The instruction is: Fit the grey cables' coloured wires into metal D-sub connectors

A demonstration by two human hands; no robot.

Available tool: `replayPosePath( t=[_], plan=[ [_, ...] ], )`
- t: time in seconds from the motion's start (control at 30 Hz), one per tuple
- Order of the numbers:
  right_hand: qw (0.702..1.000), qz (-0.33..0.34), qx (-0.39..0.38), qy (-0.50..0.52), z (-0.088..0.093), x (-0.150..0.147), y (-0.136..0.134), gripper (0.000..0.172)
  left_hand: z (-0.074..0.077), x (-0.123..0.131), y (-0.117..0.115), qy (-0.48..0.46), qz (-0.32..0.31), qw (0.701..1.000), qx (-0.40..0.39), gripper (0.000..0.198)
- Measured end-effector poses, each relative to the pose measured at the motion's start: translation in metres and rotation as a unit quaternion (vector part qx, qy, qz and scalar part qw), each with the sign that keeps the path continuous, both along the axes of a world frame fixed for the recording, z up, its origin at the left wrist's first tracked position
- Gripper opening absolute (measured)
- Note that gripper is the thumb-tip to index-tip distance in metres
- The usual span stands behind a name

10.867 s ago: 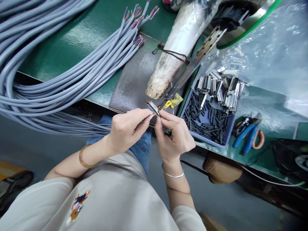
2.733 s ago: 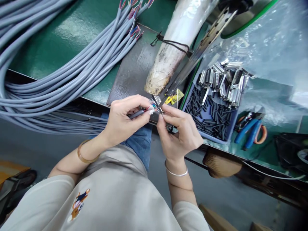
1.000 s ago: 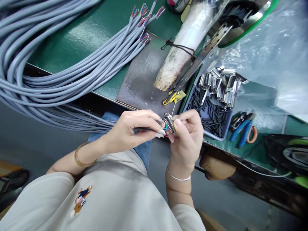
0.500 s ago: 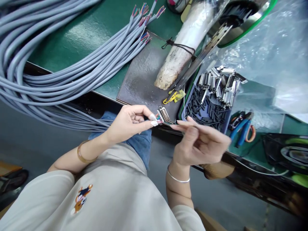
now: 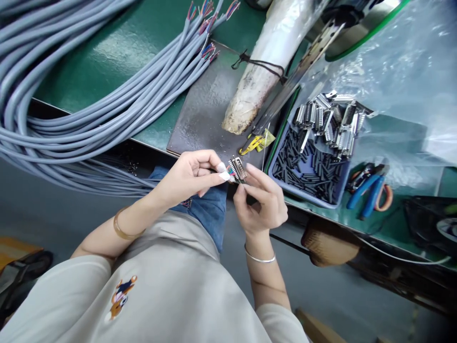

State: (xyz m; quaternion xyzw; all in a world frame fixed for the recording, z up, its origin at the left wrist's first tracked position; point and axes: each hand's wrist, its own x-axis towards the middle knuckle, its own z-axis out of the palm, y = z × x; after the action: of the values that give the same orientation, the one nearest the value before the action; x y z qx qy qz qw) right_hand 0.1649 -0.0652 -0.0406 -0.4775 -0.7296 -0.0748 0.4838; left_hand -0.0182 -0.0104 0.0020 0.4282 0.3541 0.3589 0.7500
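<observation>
Thumb and forefinger of my left hand (image 5: 194, 176) pinch the thin coloured wires at the end of a grey cable (image 5: 143, 182). A metal multi-pin connector (image 5: 237, 167) sits at those wires, just beyond the fingertips. My right hand (image 5: 262, 200) is at the connector's right side, its thumb and fingers closed close to the lower edge. What these fingers hold, if anything, is too small to tell. Below and behind the hands is the grey board (image 5: 200, 114) on the bench.
A blue tray (image 5: 337, 202) of black sleeves and metal connectors stands right of my hands. Blue-handled pliers (image 5: 371, 193) lie beyond it. A plastic-wrapped roll (image 5: 267, 66) and yellow clip (image 5: 253, 144) are ahead. Grey cables (image 5: 117, 105) spread leftward.
My right hand has moved left from beside the tray to the connector, and its fingers have closed in. My left hand still pinches the wires. The whole view has shifted slightly.
</observation>
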Motion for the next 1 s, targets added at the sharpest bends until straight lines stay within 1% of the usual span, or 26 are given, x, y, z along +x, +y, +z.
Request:
replayPosePath(
  t=[0.1, 0.17, 0.23, 0.3, 0.4, 0.47, 0.57, 0.8, 1.0],
  plan=[
    [0.999, -0.004, 0.034, -0.023, -0.001, 0.0, 0.001, 0.017, 0.0, 0.001, 0.003, -0.006, 0.001, 1.0, 0.007, 0.037],
    [0.999, -0.004, 0.031, -0.038, 0.0, -0.001, 0.003, 0.02, -0.001, 0.002, 0.003, 0.006, 0.014, 1.0, 0.025, 0.033],
    [1.0, -0.007, 0.007, -0.025, 0.004, -0.003, 0.005, 0.021, -0.001, 0.003, 0.003, 0.03, 0.034, 0.998, 0.046, 0.026],
    [0.999, -0.006, -0.034, 0.014, 0.008, -0.005, 0.006, 0.019, -0.002, 0.005, 0.003, 0.048, 0.055, 0.995, 0.067, 0.022],
    [0.994, 0.014, -0.087, 0.065, 0.015, -0.005, 0.009, 0.017, -0.002, 0.008, 0.005, 0.063, 0.087, 0.989, 0.105, 0.019],
    [0.992, 0.028, -0.097, 0.072, 0.02, -0.004, 0.011, 0.017, -0.002, 0.011, 0.008, 0.073, 0.105, 0.983, 0.134, 0.016],
    [0.993, 0.031, -0.093, 0.072, 0.024, -0.003, 0.014, 0.017, -0.002, 0.014, 0.011, 0.072, 0.126, 0.975, 0.169, 0.014],
    [0.993, 0.03, -0.088, 0.079, 0.027, -0.004, 0.019, 0.019, -0.001, 0.015, 0.016, 0.069, 0.145, 0.97, 0.183, 0.014],
    [0.992, 0.037, -0.086, 0.085, 0.03, -0.005, 0.022, 0.021, 0.002, 0.014, 0.016, 0.069, 0.145, 0.97, 0.181, 0.013]
  ],
)
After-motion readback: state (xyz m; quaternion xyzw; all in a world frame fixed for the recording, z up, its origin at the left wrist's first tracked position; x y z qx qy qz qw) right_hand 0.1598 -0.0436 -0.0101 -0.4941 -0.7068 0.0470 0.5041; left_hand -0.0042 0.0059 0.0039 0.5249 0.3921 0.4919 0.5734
